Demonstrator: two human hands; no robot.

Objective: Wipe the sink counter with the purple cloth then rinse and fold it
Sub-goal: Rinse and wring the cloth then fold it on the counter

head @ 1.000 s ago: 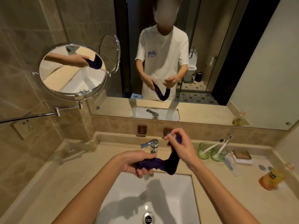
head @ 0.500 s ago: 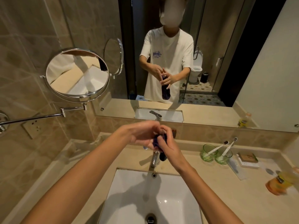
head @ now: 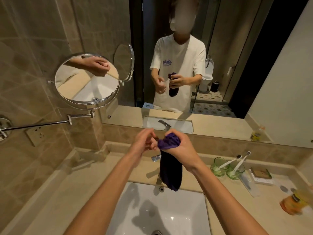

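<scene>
The wet purple cloth (head: 170,172) hangs as a twisted rope above the back edge of the white sink (head: 191,216). My right hand (head: 182,146) grips its bunched top end in a fist. Just to the left, my left hand (head: 145,140) has its fingers loosely curled, their tips at the cloth's top edge; whether they pinch it is unclear. The chrome tap (head: 156,157) is partly hidden behind the cloth. The beige sink counter (head: 71,189) runs on both sides of the basin.
Two green glasses with toothbrushes (head: 227,168) stand on the counter at right, beside a soap box (head: 260,173) and an orange bottle (head: 292,201). A round swing-arm mirror (head: 87,81) juts out from the left wall. The large wall mirror (head: 254,65) is behind the tap.
My hands were wringing the cloth close together; now they have drawn slightly apart, the left hand has loosened off it, and the cloth hangs long from my right fist.
</scene>
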